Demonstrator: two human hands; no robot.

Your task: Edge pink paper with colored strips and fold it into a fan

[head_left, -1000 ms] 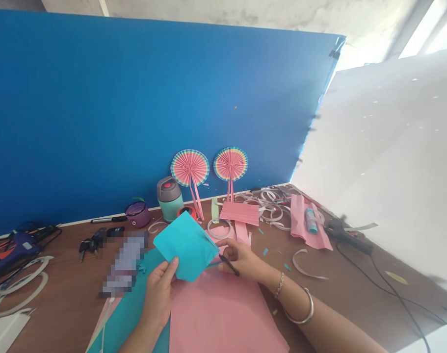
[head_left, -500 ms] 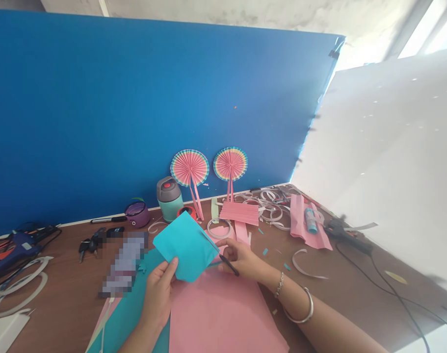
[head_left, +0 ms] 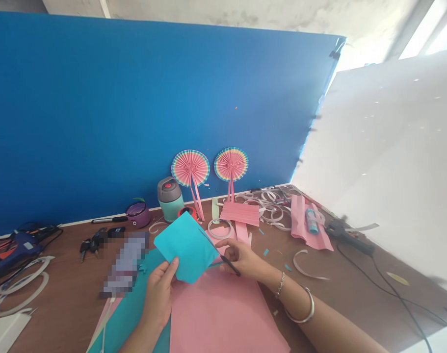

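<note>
A turquoise paper square (head_left: 186, 247) is pinched at its lower left edge between the thumb and fingers of my left hand (head_left: 163, 284). My right hand (head_left: 241, 257) is closed on black-handled scissors (head_left: 228, 264), whose blades lie along the paper's upper right edge. Beneath both hands lie a large pink sheet (head_left: 223, 314) and, to the left, a turquoise sheet (head_left: 125, 314). A pleated pink paper strip (head_left: 240, 214) rests just behind my right hand.
Two round paper fans (head_left: 190, 168) lean on the blue board behind a flask (head_left: 170, 201). A purple cup (head_left: 138, 214), keys (head_left: 92, 242) and a glue gun (head_left: 19, 250) stand left. Paper coils (head_left: 271, 212), pink paper (head_left: 299, 223) and a black tool with cable (head_left: 346, 235) lie right.
The whole view has shifted very slightly. The scissor blades look a little closer along the paper's edge; both hands keep their holds.
</note>
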